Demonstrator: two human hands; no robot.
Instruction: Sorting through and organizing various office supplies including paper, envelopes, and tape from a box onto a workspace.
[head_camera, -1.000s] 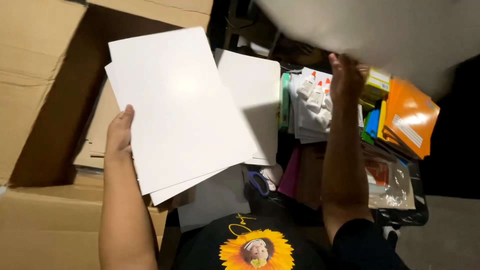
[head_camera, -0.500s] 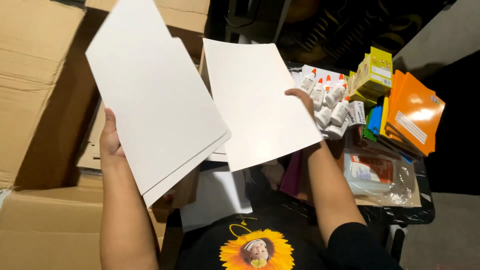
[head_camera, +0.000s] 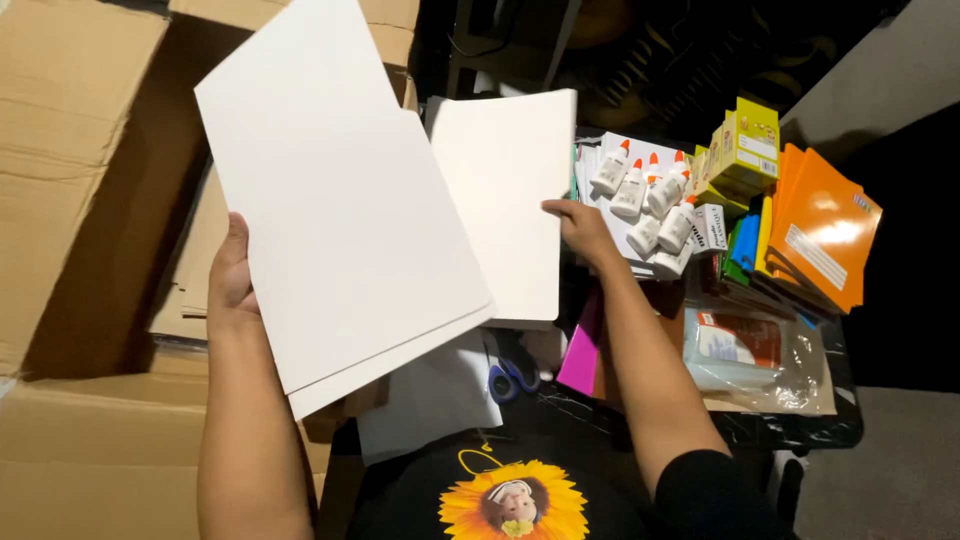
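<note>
Since half a second ago, the right hand has turned its single white sheet upright, pinching the edge. Left hand grips the stack of white boards over the cardboard box. Better to hold edges firmly, so nothing bends.

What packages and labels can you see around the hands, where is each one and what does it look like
Glue bottles: right of the right hand, white with orange caps.
Yellow boxes: behind the bottles, stacked, rectangular.
Orange folders: far right, with a white label strip.
Clear bag: below the folders, red and white pack inside.
Cardboard box: beside the left hand, brown, open.
</note>
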